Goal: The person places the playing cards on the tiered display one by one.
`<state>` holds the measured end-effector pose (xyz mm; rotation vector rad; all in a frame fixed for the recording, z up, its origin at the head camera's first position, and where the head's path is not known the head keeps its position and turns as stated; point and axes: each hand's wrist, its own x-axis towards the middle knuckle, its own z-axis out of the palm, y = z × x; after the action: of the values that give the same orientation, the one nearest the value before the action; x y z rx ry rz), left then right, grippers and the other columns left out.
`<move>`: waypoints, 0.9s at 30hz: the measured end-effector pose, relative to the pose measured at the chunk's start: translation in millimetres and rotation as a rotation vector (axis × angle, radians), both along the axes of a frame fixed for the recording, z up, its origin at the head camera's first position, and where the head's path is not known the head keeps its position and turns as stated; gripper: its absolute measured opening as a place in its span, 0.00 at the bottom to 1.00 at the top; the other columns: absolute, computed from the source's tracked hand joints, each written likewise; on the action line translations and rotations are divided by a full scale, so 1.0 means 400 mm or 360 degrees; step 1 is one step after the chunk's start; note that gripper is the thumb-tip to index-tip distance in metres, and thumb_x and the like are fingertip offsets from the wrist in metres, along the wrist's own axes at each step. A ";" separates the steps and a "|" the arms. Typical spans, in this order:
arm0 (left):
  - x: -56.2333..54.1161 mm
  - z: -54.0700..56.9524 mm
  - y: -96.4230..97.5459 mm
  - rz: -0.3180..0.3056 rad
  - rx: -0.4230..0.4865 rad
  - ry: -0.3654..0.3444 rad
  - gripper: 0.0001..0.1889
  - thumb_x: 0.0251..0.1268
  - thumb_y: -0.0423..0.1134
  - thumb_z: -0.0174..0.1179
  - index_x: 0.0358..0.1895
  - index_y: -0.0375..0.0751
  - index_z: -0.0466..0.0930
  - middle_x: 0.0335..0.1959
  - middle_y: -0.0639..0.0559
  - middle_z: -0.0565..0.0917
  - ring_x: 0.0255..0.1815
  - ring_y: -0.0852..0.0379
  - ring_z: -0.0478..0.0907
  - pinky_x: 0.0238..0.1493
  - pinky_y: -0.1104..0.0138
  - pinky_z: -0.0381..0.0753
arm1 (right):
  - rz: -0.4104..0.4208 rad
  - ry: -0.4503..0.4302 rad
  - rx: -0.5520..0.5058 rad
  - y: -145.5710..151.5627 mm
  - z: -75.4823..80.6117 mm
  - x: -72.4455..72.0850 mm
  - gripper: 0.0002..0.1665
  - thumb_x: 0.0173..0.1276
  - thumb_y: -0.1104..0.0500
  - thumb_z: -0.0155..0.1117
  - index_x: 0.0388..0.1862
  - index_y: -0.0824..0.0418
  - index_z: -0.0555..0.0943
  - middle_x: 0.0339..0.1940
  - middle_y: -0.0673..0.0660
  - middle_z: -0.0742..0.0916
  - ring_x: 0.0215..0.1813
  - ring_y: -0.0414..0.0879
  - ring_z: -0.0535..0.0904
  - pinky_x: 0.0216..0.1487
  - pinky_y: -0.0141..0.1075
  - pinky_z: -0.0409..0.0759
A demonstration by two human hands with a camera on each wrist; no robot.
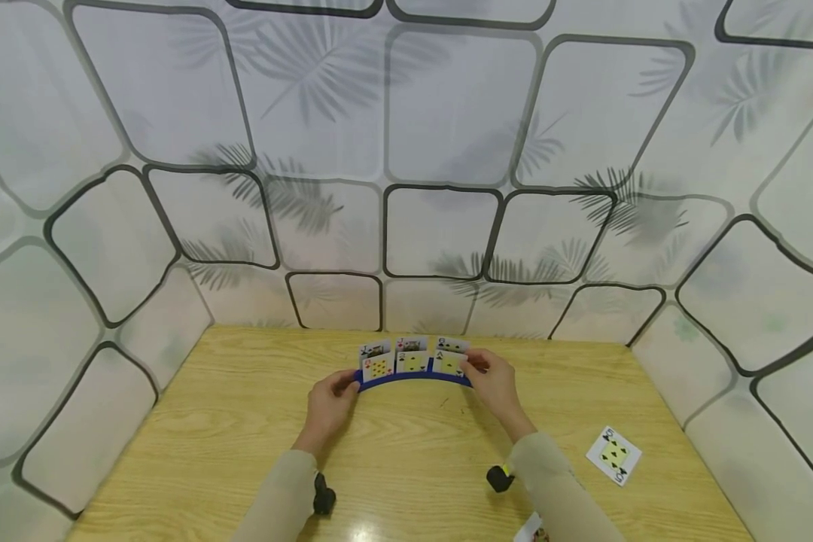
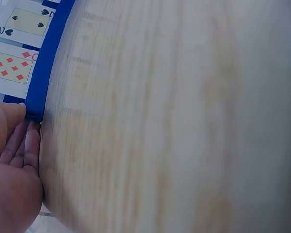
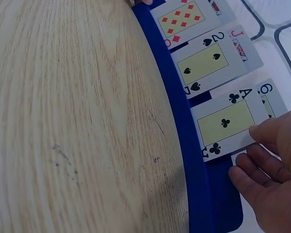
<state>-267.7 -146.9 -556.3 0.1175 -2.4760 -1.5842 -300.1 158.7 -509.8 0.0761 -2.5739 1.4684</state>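
A curved blue card holder [image 1: 413,376] stands on the wooden table, carrying playing cards in two rows. Its front row has a ten of diamonds [image 1: 378,366], a two of spades [image 3: 203,63] and an ace of clubs [image 3: 226,121]. Behind them rise two jacks [image 1: 374,348] and a six [image 3: 266,90], partly covered by the front cards. With thumb and fingers, my left hand [image 1: 328,406] grips the holder's left end. My right hand [image 1: 494,382] pinches the ace of clubs at its right edge, the thumb on its face, beside the holder's right end.
A black-pip card [image 1: 613,455] lies face up on the table [image 1: 244,436] at the right. Another card [image 1: 531,529] shows partly beside the right sleeve at the bottom. Patterned fabric walls [image 1: 440,233] stand behind the table and at both sides.
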 end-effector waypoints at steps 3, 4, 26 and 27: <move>-0.002 -0.002 -0.001 -0.0002 -0.0009 0.0005 0.14 0.74 0.30 0.64 0.59 0.33 0.86 0.54 0.38 0.90 0.52 0.45 0.87 0.53 0.57 0.85 | -0.0006 0.0002 0.0002 0.005 0.002 0.002 0.15 0.74 0.59 0.71 0.56 0.64 0.86 0.49 0.61 0.91 0.53 0.56 0.86 0.58 0.49 0.87; -0.002 -0.003 -0.002 -0.0004 -0.0005 0.0003 0.14 0.74 0.30 0.64 0.59 0.34 0.86 0.54 0.38 0.90 0.52 0.45 0.86 0.53 0.57 0.85 | -0.0009 0.0002 0.0004 0.007 0.003 0.002 0.15 0.74 0.59 0.71 0.56 0.64 0.86 0.49 0.61 0.91 0.53 0.56 0.86 0.59 0.50 0.87; -0.006 -0.007 -0.002 -0.0002 -0.0014 -0.0003 0.15 0.75 0.31 0.63 0.60 0.34 0.86 0.55 0.37 0.89 0.54 0.44 0.86 0.57 0.52 0.85 | 0.0018 -0.0013 0.0153 0.107 0.030 0.078 0.18 0.74 0.58 0.72 0.57 0.65 0.86 0.50 0.60 0.91 0.53 0.52 0.86 0.52 0.28 0.84; -0.006 -0.006 -0.002 -0.0001 -0.0016 -0.0003 0.15 0.75 0.31 0.63 0.60 0.34 0.86 0.55 0.37 0.89 0.54 0.44 0.86 0.56 0.52 0.85 | 0.0023 -0.0019 0.0157 0.114 0.030 0.084 0.18 0.74 0.57 0.72 0.57 0.64 0.86 0.50 0.59 0.91 0.53 0.51 0.86 0.52 0.27 0.84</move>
<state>-270.0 -147.6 -558.8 0.1171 -2.4850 -1.5727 -266.5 204.1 -497.8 0.0997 -2.6604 1.3500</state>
